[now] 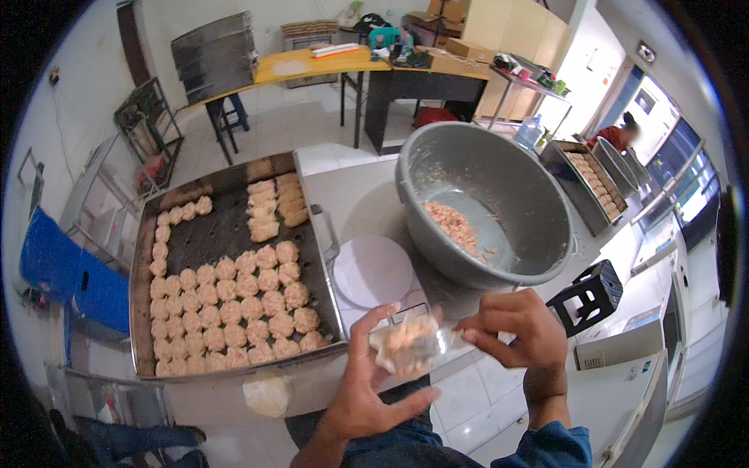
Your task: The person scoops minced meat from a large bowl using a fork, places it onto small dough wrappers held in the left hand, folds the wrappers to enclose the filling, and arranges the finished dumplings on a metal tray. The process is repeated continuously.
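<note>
My left hand (360, 382) cups a filled dumpling (407, 343), its pale wrapper around pinkish minced filling. Its thumb and fingers curve around the dumpling. From the right, my right hand (515, 327) grips the handle of a shiny metal spatula (443, 342), whose blade overlaps the filling and is blurred. To the left, a large dark metal tray (211, 234) carries rows of filled dumplings (234, 308), with a smaller group at its far right. Beyond my hands, a big grey basin (507, 234) holds some minced filling (452, 228).
A round white disc (373, 271) lies between tray and basin. A pale round piece (267, 393) sits at the near edge. Another loaded tray (593, 187) stands far right, near a person (615, 138). A black crate (589, 298) is right of my hands; a yellow table (320, 64) stands behind.
</note>
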